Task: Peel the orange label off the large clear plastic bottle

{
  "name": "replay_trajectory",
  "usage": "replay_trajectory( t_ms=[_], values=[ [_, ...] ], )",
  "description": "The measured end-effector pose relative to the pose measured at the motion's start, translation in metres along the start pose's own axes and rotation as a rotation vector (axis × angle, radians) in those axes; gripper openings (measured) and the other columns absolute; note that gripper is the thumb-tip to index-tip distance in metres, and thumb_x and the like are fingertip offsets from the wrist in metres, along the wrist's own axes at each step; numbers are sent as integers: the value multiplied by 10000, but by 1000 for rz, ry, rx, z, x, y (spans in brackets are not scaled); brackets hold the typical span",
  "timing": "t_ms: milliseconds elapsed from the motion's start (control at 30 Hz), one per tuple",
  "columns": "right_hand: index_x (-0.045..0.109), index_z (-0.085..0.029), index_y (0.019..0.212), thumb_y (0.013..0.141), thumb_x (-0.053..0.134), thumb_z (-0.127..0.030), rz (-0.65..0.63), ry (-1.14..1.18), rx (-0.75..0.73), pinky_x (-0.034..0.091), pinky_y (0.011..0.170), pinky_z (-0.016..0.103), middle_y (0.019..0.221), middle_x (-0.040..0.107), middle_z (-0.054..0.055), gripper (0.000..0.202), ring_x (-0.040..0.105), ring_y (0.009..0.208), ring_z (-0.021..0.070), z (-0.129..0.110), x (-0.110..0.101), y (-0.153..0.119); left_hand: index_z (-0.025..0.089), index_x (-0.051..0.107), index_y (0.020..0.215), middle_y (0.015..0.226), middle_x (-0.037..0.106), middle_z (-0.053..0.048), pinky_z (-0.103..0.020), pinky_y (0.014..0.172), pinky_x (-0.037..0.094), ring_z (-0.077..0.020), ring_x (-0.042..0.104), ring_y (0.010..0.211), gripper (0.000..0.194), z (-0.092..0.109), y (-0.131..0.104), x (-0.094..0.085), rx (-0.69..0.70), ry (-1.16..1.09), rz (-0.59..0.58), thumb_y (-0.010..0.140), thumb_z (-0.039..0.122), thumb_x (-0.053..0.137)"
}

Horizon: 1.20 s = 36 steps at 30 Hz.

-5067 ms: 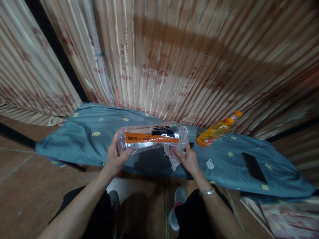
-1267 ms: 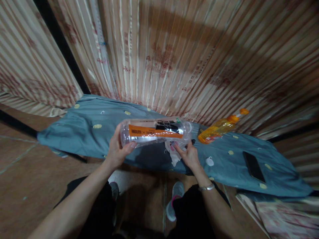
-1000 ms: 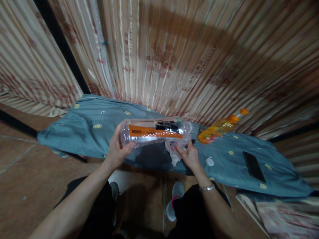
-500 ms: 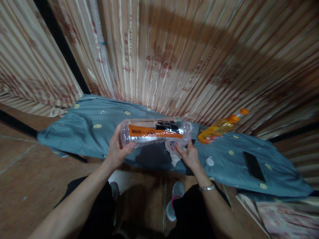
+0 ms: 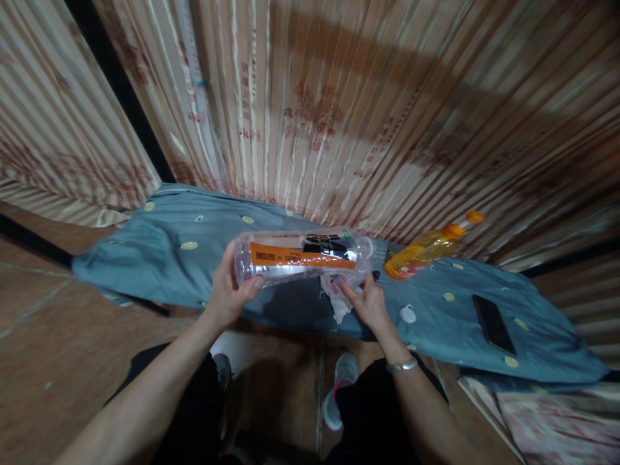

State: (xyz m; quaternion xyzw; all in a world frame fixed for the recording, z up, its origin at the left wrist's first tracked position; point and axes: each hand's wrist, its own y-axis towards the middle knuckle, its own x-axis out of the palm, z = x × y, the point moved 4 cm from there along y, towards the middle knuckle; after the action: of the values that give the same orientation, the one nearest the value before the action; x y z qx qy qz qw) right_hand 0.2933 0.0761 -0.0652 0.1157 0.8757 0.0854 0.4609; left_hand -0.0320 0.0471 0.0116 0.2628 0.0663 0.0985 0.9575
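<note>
A clear plastic bottle (image 5: pixel 300 257) with an orange and black label lies sideways in the air above the teal cloth (image 5: pixel 169 258). Around its base, at the left end, my left hand (image 5: pixel 231 287) is closed, thumb on the near side. At the neck end my right hand (image 5: pixel 367 298) grips the bottle, its far fingers hidden behind it. A crumpled whitish wrapper or bag (image 5: pixel 338 302) shows below the bottle beside my right thumb; whether the hand touches it I cannot tell.
An orange pump bottle (image 5: pixel 421 253) stands on the cloth at the right. Nearer are a small white round item (image 5: pixel 407 314) and a black phone (image 5: pixel 494 324). A pleated patterned curtain (image 5: pixel 314 116) hangs behind, with a dark pole (image 5: pixel 121 84) at the left.
</note>
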Motion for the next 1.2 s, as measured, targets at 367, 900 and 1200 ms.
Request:
replay_trajectory(
  t_ms=[367,900,1200],
  values=[
    [598,-146,1111,792,559,-735,16,20,-11,551,694,373,895,772,153,671,746,797,309,-2,-1,-1,193,596,1231,1143,694,-113,-479,905,580,-332,682,1044,690,3,1,0,19,0,-19,734,658,715],
    [601,-135,1136,788,579,-683,1,19,1,558,736,393,924,774,152,650,749,853,329,-4,-3,-1,198,596,1239,1113,701,-106,-477,881,582,-329,686,1016,678,4,1,1,29,-16,-14,735,633,723],
    [593,-128,1154,789,587,-671,12,13,-6,550,705,374,896,775,147,654,747,810,316,-1,-1,0,192,600,1234,1112,708,-103,-468,867,594,-319,694,1003,667,4,2,0,56,17,-22,758,647,704]
  ],
)
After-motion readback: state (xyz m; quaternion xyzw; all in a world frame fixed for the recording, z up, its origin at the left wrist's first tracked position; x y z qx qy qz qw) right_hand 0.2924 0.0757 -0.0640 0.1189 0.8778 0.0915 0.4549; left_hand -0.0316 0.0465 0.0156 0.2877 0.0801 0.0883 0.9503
